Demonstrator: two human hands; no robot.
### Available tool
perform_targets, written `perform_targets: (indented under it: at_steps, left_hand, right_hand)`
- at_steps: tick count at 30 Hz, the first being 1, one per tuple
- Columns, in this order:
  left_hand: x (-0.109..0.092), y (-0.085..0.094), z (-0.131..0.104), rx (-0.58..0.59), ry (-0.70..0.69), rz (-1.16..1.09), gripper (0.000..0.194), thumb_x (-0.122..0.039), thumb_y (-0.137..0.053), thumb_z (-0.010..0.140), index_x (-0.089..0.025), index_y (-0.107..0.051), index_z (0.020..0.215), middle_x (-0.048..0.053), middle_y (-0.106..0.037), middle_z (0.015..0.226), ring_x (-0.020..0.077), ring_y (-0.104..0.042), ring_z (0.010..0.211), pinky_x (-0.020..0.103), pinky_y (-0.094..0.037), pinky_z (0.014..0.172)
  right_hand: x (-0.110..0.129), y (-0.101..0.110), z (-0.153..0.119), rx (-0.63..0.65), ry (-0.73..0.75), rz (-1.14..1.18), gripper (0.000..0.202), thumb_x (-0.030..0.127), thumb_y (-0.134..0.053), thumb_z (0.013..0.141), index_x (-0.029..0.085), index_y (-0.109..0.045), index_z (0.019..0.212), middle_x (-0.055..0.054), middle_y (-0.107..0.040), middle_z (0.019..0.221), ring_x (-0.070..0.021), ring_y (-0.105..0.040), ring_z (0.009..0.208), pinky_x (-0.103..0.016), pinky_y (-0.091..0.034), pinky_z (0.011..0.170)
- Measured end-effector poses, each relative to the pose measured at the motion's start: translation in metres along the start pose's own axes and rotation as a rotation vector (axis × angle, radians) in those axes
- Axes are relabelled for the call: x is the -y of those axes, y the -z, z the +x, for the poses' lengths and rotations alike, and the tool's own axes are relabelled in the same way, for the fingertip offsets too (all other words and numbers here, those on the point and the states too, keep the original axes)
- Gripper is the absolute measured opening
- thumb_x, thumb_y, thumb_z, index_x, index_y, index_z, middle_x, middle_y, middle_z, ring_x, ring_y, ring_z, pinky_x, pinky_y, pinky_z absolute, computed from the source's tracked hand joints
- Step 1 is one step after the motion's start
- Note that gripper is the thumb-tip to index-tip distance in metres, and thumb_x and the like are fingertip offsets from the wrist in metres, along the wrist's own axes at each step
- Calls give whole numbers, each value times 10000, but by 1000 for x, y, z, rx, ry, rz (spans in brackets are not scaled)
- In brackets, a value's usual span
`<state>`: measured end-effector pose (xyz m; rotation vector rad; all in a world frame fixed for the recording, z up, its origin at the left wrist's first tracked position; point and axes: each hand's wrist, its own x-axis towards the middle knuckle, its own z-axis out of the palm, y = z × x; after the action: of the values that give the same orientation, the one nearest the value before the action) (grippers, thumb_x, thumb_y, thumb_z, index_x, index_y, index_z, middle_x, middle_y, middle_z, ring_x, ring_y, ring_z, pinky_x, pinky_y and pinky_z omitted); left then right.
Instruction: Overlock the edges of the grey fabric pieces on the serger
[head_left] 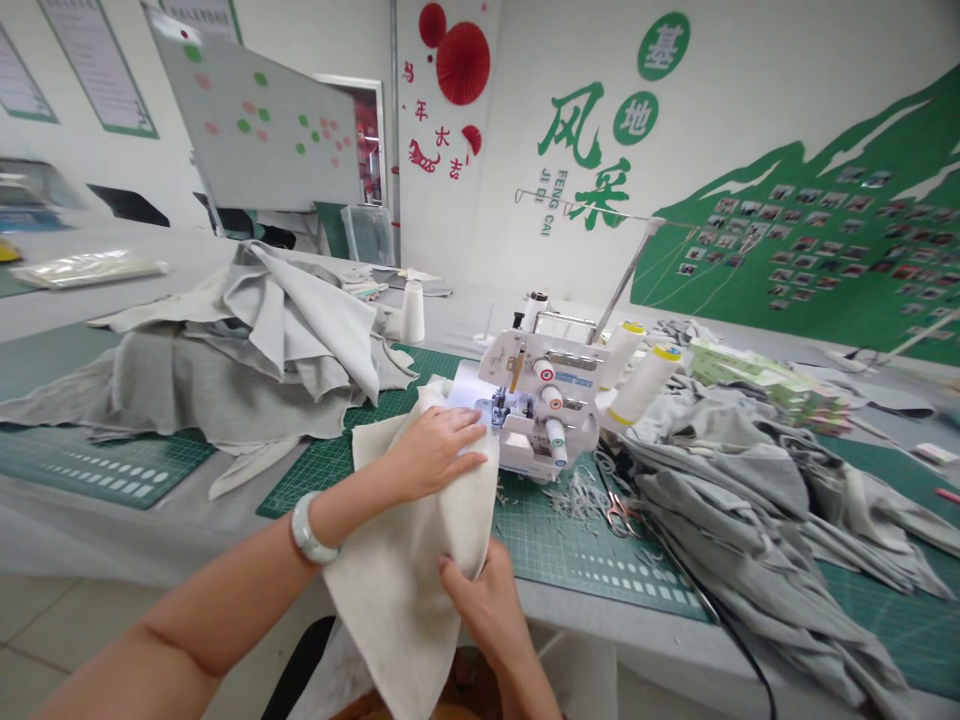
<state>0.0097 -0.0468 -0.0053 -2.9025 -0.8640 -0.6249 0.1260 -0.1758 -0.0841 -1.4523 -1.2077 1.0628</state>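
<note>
Cloth (394,600), cream-coloured and single in hand, lies at the front of a white sewing machine (517,455). Its upper part rests beside the needle area (499,408); its lower part hangs over the near edge of the table (562,605), towards the wearer's lap.

Left hand (439,450): laid palm down on the upper part, fingers extended and not closed round anything, fingertips just beside the needle area. A pale bracelet (310,530) is worn on this wrist. Right hand (487,595): gripping the right-hand edge lower down, thumb on top.

Progress, as judged: this piece appears to be part-way through work at the machine, with the length between the needle area and the right hand seemingly outstanding. Stitching is too small to make out, so the finished portion cannot be confirmed.

Stock: one heap of grey and cream fabric (225,375) sits to the left, and a grey heap (720,470) to the right. Which heap is finished cannot be determined. Thread trimmings (577,497) on the green cutting mat (544,550) suggest that earlier trimming is done. Scissors (621,515) lie beside them, untouched. Thread cones (646,385) stand behind the machine.
</note>
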Motion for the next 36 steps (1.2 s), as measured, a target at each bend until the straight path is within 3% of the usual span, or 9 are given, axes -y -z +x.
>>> perform_targets:
  at_steps: [5,10,13,17,20,24,27,32,36]
  left_hand:
    - [-3,1,0,-3,16,20,388,-430,-411,977,-169,-561,1221,141,-559,1326,279,-514,1224,458,-402,1004]
    - [-9,1,1,17,37,68,405,-429,-388,984,-158,-544,1242,150,-537,1345,284,-495,1237,457,-387,1016]
    - [-8,0,1,27,35,88,409,-432,-392,980,-157,-541,1244,150,-538,1340,289,-489,1238,453,-382,1019]
    - [-3,-4,-2,9,-4,98,434,-436,-378,982,-153,-520,1279,158,-517,1362,299,-476,1250,454,-375,1026]
    - [-1,-7,-4,2,-20,91,450,-435,-370,984,-152,-506,1306,167,-503,1378,303,-464,1265,453,-369,1034]
    - [2,-10,-7,6,-11,47,484,-471,-362,979,-176,-477,1344,168,-473,1412,312,-441,1294,481,-357,1045]
    - [5,-9,-8,-3,-13,-43,538,-510,-380,964,-158,-435,1367,175,-461,1423,305,-413,1321,485,-337,1073]
    - [11,-6,-8,-50,-12,-177,556,-510,-398,956,-120,-402,1352,180,-514,1359,283,-435,1297,458,-336,1087]
    - [11,-6,-7,-23,-16,-154,567,-518,-403,951,-128,-389,1363,187,-494,1384,295,-423,1316,477,-322,1088]
  right_hand:
    - [-5,14,-7,93,-15,118,308,181,-589,706,113,-680,993,-72,-724,920,-240,-644,856,-306,-508,763]
    - [-5,44,-14,286,51,97,573,96,-616,711,207,-577,1271,-55,-638,1263,-256,-575,1148,-373,-422,997]
    - [-6,54,-18,321,34,41,559,79,-608,727,214,-571,1269,-57,-676,1191,-243,-622,1073,-365,-463,948]
    - [-7,56,-15,94,71,-18,617,255,-593,848,181,-377,1421,-90,-718,1020,-191,-667,736,-309,-545,683]
    - [-4,52,-2,-122,221,-94,627,338,-590,877,193,-351,1439,-122,-657,1173,-183,-663,798,-297,-554,686]
    - [9,44,24,-179,428,-220,494,357,-521,932,216,-450,1399,-111,-566,1343,-214,-622,1060,-352,-523,887]
    - [21,39,39,-209,518,-300,433,348,-468,960,190,-513,1362,-107,-585,1333,-229,-565,1182,-378,-464,986]
    - [35,36,49,-243,487,-369,367,342,-412,976,170,-668,1176,-101,-697,1166,-223,-653,1047,-343,-495,914]
    - [36,37,51,-266,478,-393,353,297,-411,958,160,-688,1130,-94,-735,1061,-201,-693,867,-301,-516,788]
